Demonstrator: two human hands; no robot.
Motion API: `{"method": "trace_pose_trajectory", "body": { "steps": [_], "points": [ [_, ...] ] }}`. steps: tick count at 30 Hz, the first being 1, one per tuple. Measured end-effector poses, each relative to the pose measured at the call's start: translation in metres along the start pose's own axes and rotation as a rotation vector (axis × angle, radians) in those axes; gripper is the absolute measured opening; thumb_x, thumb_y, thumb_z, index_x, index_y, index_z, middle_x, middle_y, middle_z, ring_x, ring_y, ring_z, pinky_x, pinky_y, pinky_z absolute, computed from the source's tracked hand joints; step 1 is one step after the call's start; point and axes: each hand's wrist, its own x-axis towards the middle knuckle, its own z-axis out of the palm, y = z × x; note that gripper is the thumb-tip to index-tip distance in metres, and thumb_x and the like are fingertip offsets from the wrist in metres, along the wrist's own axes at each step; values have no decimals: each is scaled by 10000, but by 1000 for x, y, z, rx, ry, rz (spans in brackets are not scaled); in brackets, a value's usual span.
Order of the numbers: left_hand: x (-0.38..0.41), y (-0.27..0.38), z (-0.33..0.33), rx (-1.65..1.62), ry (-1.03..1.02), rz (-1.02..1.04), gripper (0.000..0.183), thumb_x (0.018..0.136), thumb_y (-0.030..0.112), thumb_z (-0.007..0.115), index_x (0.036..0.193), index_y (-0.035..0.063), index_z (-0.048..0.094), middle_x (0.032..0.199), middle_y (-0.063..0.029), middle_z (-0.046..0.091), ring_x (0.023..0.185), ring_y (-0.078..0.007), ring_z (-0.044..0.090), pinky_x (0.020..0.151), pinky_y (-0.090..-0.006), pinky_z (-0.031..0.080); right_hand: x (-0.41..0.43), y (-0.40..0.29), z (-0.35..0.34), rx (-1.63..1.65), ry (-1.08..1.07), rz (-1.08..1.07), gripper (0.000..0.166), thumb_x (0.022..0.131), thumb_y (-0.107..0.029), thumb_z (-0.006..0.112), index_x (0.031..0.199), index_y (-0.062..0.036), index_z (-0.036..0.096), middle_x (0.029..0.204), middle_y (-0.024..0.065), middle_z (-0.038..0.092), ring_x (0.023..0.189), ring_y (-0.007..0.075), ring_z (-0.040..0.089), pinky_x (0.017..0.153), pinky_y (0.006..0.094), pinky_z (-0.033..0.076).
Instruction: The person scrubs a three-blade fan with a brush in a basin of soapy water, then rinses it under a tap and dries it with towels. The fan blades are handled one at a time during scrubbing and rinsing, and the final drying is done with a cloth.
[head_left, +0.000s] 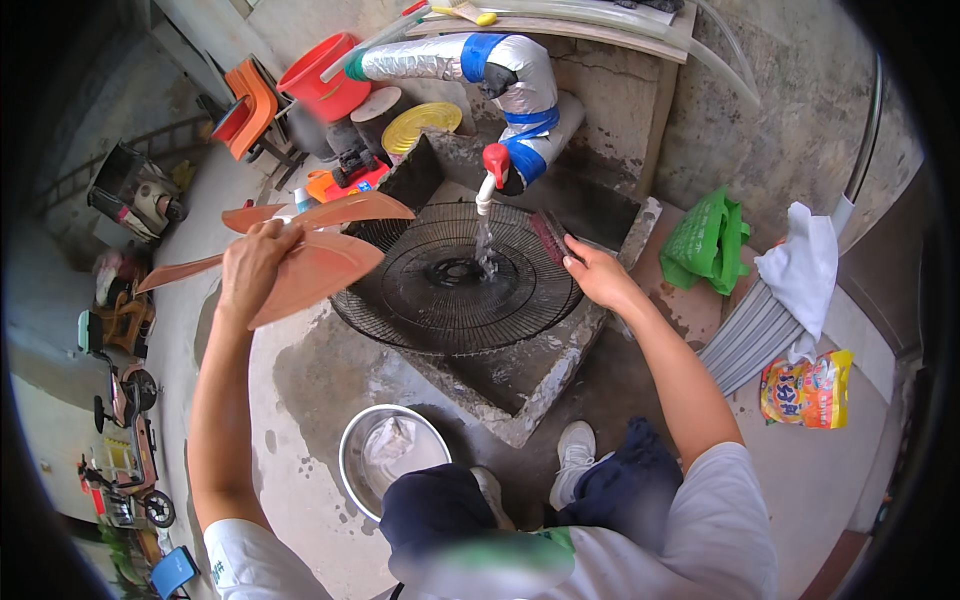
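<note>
My left hand (259, 262) grips an orange-brown fan blade assembly (322, 274) near its hub, held up to the left of a concrete sink (559, 375). In my right hand (600, 277) is a scrubbing brush (551, 236) with dark reddish bristles, at the right edge of a round black wire fan grille (457, 277). The grille lies across the sink. Water runs from a tap with a red handle (496, 159) onto the grille near its middle.
A metal basin (344, 457) with a cloth in water stands on the floor near my feet. To the right are a green bag (703, 240), a white cloth (801, 259) and a yellow-orange packet (806, 390). A red bucket (326, 75) and a yellow lid (420, 126) sit behind, left of the wrapped pipe (525, 82).
</note>
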Motion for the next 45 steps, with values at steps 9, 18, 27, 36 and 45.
{"method": "trace_pose_trajectory", "body": {
  "steps": [9,18,27,36,45],
  "points": [
    [-34,-145,-66,-728,-255,-478,259,646,128,620,834,-47,591,676,-65,593,542,-157,547,528,-302,444,-21,-19,-8,59,-79,157,411,862,-313,451,1216,-105,432,941,168,594,889,285,572,801,362,416],
    [31,-56,-48,-918,-877,-773,453,760,347,644,1031,3,528,897,-87,603,754,-142,579,686,-267,462,-38,-35,-21,-50,50,-121,368,876,-226,442,1212,-77,460,703,86,551,651,179,546,664,299,429],
    [76,44,32,-1219,-1058,-732,396,758,412,630,920,52,603,859,-80,622,727,-153,569,694,-290,444,-81,-62,-7,-172,101,-445,427,789,-82,547,1198,-189,492,722,123,457,617,311,528,557,392,429],
    [76,64,83,-1500,-1082,-657,424,773,370,624,1013,27,557,912,-98,617,799,-178,585,752,-301,451,1,-48,17,-428,127,-266,431,799,-88,445,1230,-93,429,869,210,537,700,343,587,617,420,486],
    [54,75,89,-1631,-1172,-653,333,743,336,664,910,53,607,872,-79,622,769,-163,574,729,-294,445,6,-53,0,-339,99,-126,395,840,-216,468,1233,-191,445,886,212,554,834,377,554,740,449,435]
  ]
}}
